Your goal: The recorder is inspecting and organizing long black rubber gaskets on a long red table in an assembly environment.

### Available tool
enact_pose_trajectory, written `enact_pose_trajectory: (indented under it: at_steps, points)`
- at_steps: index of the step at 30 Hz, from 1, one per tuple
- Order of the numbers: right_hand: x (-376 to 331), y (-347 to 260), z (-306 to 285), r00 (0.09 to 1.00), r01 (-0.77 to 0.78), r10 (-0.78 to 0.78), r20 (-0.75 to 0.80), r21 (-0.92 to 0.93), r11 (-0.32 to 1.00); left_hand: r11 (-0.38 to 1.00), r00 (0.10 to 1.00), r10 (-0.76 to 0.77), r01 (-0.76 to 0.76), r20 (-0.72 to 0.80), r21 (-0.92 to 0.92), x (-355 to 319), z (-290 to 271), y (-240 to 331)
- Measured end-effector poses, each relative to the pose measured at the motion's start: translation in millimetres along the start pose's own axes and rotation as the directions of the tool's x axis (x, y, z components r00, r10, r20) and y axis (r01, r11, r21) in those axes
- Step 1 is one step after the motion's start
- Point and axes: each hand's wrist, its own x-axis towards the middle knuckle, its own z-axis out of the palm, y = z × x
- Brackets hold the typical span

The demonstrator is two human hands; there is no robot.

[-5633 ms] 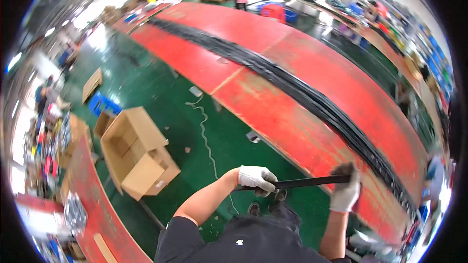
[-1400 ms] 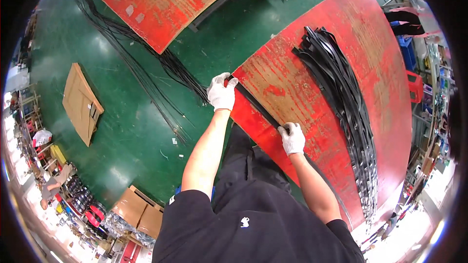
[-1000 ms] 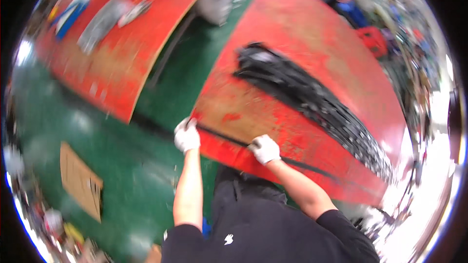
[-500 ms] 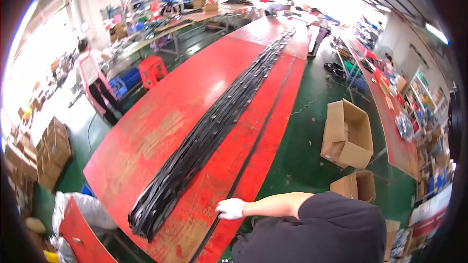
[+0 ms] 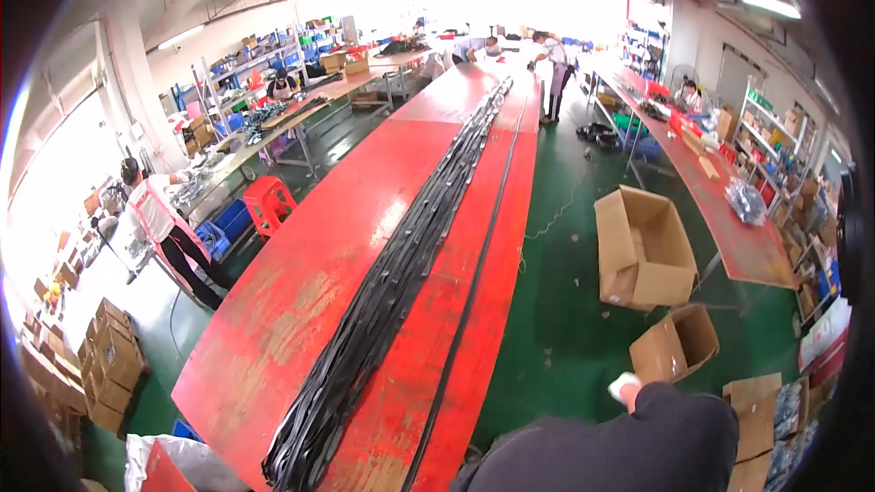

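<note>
My right hand (image 5: 625, 388), in a white glove, is at the lower right beside the red table, close to the smaller open cardboard box (image 5: 673, 346). Its fingers are too small and blurred to make out, and I cannot see anything held in it. A dark sleeve covers that arm. My left hand is out of sight. Along the table (image 5: 264, 346) lies a thick bundle of long black strips (image 5: 378, 296). One separate narrow black strip (image 5: 467, 305) runs parallel to the bundle, nearer the table's right edge.
A larger open carton (image 5: 645, 251) stands on the green floor to the right. Beyond it is a long red side table (image 5: 702, 182). Two people work at the table's far end; another person (image 5: 164, 228) stands left, near a red stool (image 5: 270, 205). Stacked cartons (image 5: 114, 355) sit lower left.
My gloved right hand has left the separate strip on the table and moved right, out over the floor side. The view has shifted, showing more of the ceiling and far room.
</note>
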Motion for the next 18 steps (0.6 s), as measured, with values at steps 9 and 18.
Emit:
enact_pose_trajectory:
  at_steps: [9,18]
  points:
    - [-55.5,-237.4,-66.0,0.895,0.443,-0.425,-0.134,0.38,0.812,0.999,0.999,-0.05,0.05,0.0,-0.015,23.9,-0.7,-22.4]
    - [-78.0,-341.5,-125.7,0.756,0.635,-0.646,-0.104,0.359,0.685,0.999,1.0,-0.023,0.023,-0.006,-0.036,39.5,-14.2,-33.7]
